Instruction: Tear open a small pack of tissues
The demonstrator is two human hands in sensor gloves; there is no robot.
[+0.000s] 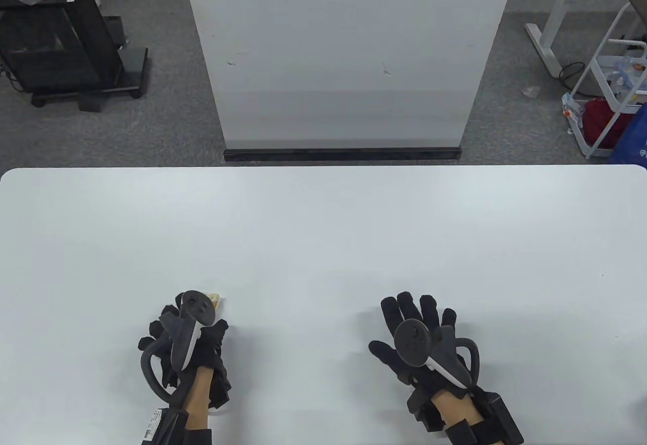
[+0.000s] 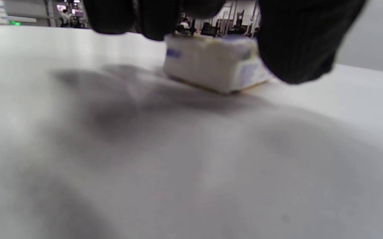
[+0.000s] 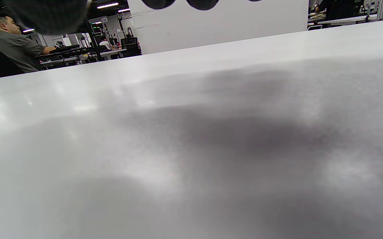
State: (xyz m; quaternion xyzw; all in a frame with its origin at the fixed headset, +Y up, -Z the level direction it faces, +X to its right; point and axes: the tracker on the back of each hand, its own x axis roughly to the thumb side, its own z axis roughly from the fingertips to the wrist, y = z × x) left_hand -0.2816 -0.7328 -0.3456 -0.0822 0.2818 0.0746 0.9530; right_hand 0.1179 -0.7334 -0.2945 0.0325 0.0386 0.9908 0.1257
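Small tissue pack [image 2: 211,64]: white wrap w/ blue print, sealed, laid flat on table, upper centre of left wrist view; mostly hidden lower left in table view.

tissue pack [image 2: 211,64] blurred, mostly hidden under left hand [image 1: 187,339], perhaps gripped

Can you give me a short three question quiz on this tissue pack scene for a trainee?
1. True or false: the right hand is gripping the tissue pack.
2. Which hand's fingers are at the pack? A left hand, B right hand, C both.
3. Fill in: the pack's near bottom edge lies on the white ____.

Key
1. False. It lies spread, palm down, over the table, apart from the pack.
2. A. The left wrist view shows gloved fingers at the pack's top and side.
3. Table.
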